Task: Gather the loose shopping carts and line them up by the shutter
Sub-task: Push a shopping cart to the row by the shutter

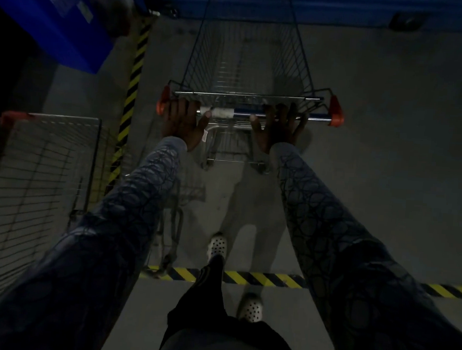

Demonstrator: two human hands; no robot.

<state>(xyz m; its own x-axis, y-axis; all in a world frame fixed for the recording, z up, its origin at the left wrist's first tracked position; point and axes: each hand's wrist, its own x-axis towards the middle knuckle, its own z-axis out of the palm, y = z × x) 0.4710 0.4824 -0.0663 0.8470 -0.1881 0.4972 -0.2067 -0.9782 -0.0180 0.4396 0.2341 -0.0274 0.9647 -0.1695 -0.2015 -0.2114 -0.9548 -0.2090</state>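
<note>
Head view. Shopping cart (pixel 246 96), seen from above, with its far end near the blue shutter (pixel 345 8). The left hand (pixel 183 119) grips the cart's handle (pixel 245 112) by its left orange cap, fingers curled over the bar. The right hand (pixel 278 126) grips right of centre, fingers likewise wrapped. A second cart (pixel 47 162) stands left of the cart, across striped floor tape (pixel 133 86).

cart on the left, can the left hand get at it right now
Probably yes: the side cart stands close beside that arm, nothing between, but the left hand must first release the handle.
</note>
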